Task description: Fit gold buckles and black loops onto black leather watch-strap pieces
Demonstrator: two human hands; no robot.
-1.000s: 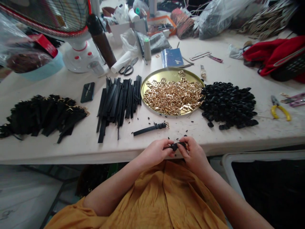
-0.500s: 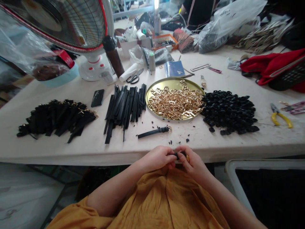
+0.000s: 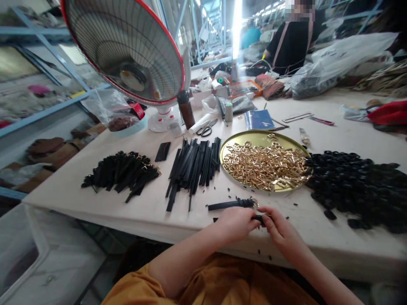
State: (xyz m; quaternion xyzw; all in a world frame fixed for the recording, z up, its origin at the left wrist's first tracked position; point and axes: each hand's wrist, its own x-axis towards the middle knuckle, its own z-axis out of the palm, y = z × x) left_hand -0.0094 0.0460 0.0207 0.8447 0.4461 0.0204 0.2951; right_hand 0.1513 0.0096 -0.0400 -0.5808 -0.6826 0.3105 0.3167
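My left hand (image 3: pixel 240 221) and my right hand (image 3: pixel 276 223) are close together over the table's front edge. Both pinch a short black strap (image 3: pixel 259 218), largely hidden by the fingers. Just beyond them lies a black strap with a gold buckle (image 3: pixel 230 204). Behind that strap, a round gold tray (image 3: pixel 229 137) bears a heap of gold buckles (image 3: pixel 267 165). A pile of small black loops (image 3: pixel 346 178) spreads to the tray's right. Left of the tray are flat black strips (image 3: pixel 192 165), and farther left a heap of black straps with gold buckles (image 3: pixel 121 171).
A fan (image 3: pixel 136 76) stands at the back left. Scissors (image 3: pixel 206 129), a blue booklet (image 3: pixel 259 119) and a thread spool (image 3: pixel 228 112) lie behind the tray. A dark phone-like object (image 3: pixel 163 151) is near the strips. Another person (image 3: pixel 291 42) is across the table.
The view has swung left and upward. Both hands have moved forward from near my lap to the table's edge, close to the buckled strap, still holding the black strap.
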